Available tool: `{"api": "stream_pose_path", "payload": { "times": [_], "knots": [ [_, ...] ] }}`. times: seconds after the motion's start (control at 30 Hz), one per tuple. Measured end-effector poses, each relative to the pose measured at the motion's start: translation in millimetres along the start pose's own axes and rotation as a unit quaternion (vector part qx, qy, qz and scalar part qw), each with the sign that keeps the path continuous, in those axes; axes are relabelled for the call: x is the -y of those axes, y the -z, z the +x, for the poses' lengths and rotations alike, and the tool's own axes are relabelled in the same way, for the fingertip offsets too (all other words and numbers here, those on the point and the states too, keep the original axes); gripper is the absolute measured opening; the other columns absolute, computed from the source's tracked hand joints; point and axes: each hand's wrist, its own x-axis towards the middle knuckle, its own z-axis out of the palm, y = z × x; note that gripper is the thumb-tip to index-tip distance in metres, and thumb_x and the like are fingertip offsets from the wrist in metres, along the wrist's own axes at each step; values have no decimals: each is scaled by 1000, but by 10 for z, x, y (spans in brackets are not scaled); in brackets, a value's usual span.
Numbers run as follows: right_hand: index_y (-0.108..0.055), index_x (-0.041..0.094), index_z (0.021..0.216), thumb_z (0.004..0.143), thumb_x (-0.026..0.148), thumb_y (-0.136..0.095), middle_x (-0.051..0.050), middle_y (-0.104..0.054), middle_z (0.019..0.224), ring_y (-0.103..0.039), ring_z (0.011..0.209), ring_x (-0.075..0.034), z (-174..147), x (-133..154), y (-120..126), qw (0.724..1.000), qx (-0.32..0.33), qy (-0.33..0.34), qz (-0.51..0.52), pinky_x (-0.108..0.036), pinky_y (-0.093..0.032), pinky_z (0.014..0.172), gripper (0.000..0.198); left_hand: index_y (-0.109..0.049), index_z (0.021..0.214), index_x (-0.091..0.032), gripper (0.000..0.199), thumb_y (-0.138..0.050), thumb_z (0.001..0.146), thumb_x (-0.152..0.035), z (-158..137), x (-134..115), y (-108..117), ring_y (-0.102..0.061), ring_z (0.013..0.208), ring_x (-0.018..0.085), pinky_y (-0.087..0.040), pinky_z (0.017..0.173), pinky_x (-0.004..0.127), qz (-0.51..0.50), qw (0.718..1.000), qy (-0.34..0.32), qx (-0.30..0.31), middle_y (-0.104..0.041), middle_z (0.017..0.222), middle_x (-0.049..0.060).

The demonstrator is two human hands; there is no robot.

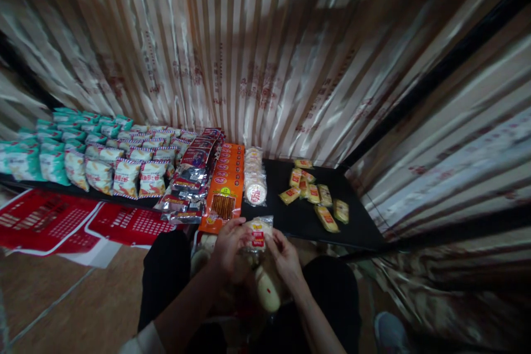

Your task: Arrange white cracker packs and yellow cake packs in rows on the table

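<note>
Between my two hands, at the front edge of the black shelf, is a small clear snack packet (258, 235) with a red and white label. My left hand (228, 246) grips its left side, and my right hand (284, 257) pinches its right side. Just beyond it lies a row of clear packets of round white crackers (255, 191). Left of that row are overlapping orange snack bags (224, 196) with a window showing brown sticks. Below my hands, between my knees, a pale rounded object (267, 289) with a small red mark shows dimly.
Small yellow packets (313, 193) lie loosely scattered on the right of the black shelf (365, 221). Dark foil packets (193, 168), white snack bags (126, 177) and green-topped bags (53, 163) fill the left. A red printed sheet (50, 218) hangs below; a striped curtain (265, 55) stands behind.
</note>
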Motion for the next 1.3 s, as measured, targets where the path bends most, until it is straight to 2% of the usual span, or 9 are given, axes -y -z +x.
{"api": "stream_pose_path", "payload": {
  "times": [0.1, 0.23, 0.37, 0.47, 0.6, 0.7, 0.83, 0.97, 1.3],
  "knots": [
    [-64, 20, 89, 71, 52, -62, -4, -70, 82, -63, 74, -20, 46, 6, -3, 999, 4, -27, 40, -29, -51, 67, 37, -54, 94, -14, 35, -67, 63, -23, 10, 54, 41, -59, 60, 11, -43, 57, 22, 9, 1000, -7, 7, -64, 68, 1],
    [-64, 20, 87, 72, 52, -61, -3, -70, 79, -63, 69, -19, 80, -44, 3, 997, 3, -46, 64, -28, -50, 63, 35, -55, 91, -14, 36, -69, 60, -29, -14, 127, 38, -57, 55, 11, -41, 54, 22, 58, 998, -27, -6, -62, 62, -1],
    [-61, 21, 96, 74, 50, -59, -4, -70, 83, -64, 70, -19, 152, -171, 66, 995, -24, -48, 88, -30, -51, 64, 37, -58, 85, -15, 30, -67, 62, -32, -36, 249, -13, -57, 57, 12, -42, 54, 23, 84, 996, -24, 9, -61, 67, 0],
    [-59, 20, 99, 70, 51, -62, -5, -70, 84, -64, 72, -20, 247, -214, 137, 993, -58, -47, 94, -31, -51, 66, 42, -59, 80, -16, 23, -65, 64, -30, -2, 389, -33, -59, 62, 14, -43, 56, 24, 122, 992, -30, 28, -62, 73, 2],
    [-60, 18, 93, 62, 54, -66, -6, -70, 82, -65, 71, -21, 392, -171, 182, 996, -32, -46, 68, -33, -51, 68, 48, -61, 83, -16, 19, -60, 65, -23, 83, 528, -42, -60, 70, 16, -45, 61, 25, 170, 984, -53, 18, -63, 84, 5],
    [-61, 18, 91, 63, 55, -65, -7, -70, 82, -64, 71, -21, 505, -129, 146, 998, -18, -39, 50, -33, -51, 67, 47, -60, 91, -16, 25, -57, 66, -19, 151, 546, -59, -60, 73, 15, -46, 64, 24, 183, 981, -58, 23, -64, 86, 5],
    [-62, 17, 89, 64, 51, -63, -6, -70, 80, -63, 70, -21, 683, -113, 58, 999, -32, -16, 22, -32, -50, 65, 42, -58, 99, -17, 30, -57, 69, -19, 249, 508, -106, -59, 69, 15, -46, 62, 24, 185, 981, -60, 9, -64, 82, 5],
    [-64, 16, 86, 65, 48, -60, -5, -69, 76, -61, 67, -20, 840, -133, 2, 997, -49, 5, -53, -32, -48, 64, 38, -60, 95, -19, 30, -61, 65, -16, 355, 476, -163, -60, 74, 16, -47, 68, 25, 165, 983, -78, -2, -64, 83, 4],
    [-63, 17, 96, 68, 43, -55, -5, -67, 81, -60, 73, -20, 974, -208, -37, 989, -83, 28, -116, -32, -47, 70, 39, -60, 91, -17, 32, -55, 61, -5, 552, 498, -195, -59, 85, 16, -48, 79, 29, 201, 974, -103, -34, -57, 119, 9]
  ]
}}
